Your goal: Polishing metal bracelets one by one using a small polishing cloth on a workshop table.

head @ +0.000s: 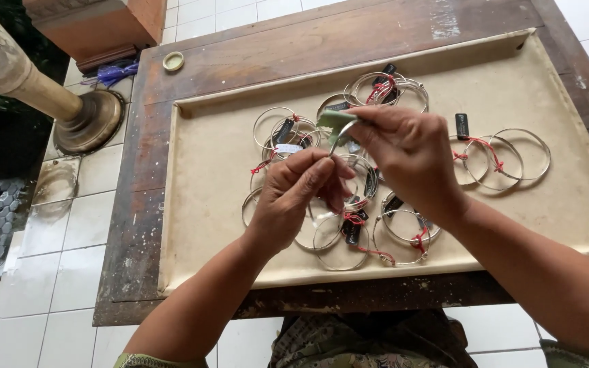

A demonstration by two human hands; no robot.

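My left hand (294, 194) and my right hand (407, 153) meet above a shallow cream tray (206, 177). The left hand's fingers pinch a thin silver bangle (339, 143) that runs up between the hands. A small pale green cloth (334, 120) is held in my right hand's fingertips, pressed against the bangle. Below the hands lie several silver bangles (403, 235) with red strings and small black tags, some hidden by my hands. More bangles (506, 160) lie to the right and at the back (386, 88).
The tray rests on a worn dark wooden table (138, 204) over a white tiled floor. A small round lid (173, 61) sits on the table's far left corner. A brass stand base (90, 119) stands on the floor to the left.
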